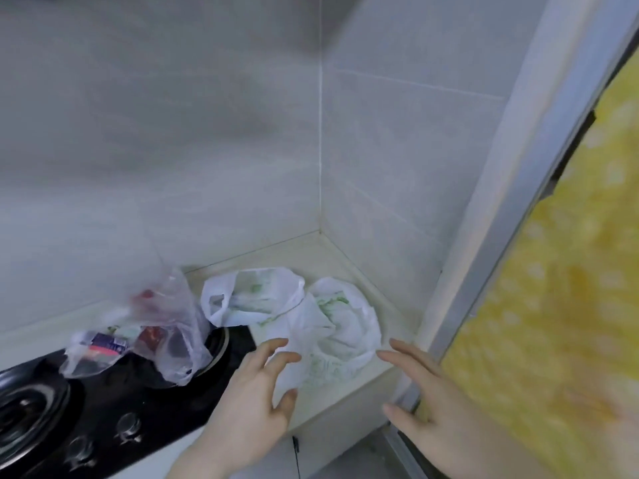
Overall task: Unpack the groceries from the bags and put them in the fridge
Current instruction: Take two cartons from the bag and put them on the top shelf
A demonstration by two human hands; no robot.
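Observation:
Two white plastic bags with green print lie crumpled on the beige counter in the corner: one at the back [252, 299], one nearer and to the right [342, 326]. A clear plastic bag [166, 333] with red and packaged goods inside stands on the black stove. My left hand [259, 402] reaches forward with spread fingers, its fingertips at the near white bag's left edge. My right hand [425, 399] is stretched out just right of that bag, fingers straight, holding nothing.
The black gas stove [103, 409] with burners and knobs fills the lower left. Grey tiled walls meet in a corner behind the bags. A grey frame [501, 236] and a yellow patterned surface [560, 305] stand close on the right. The counter [345, 392] edge is near my hands.

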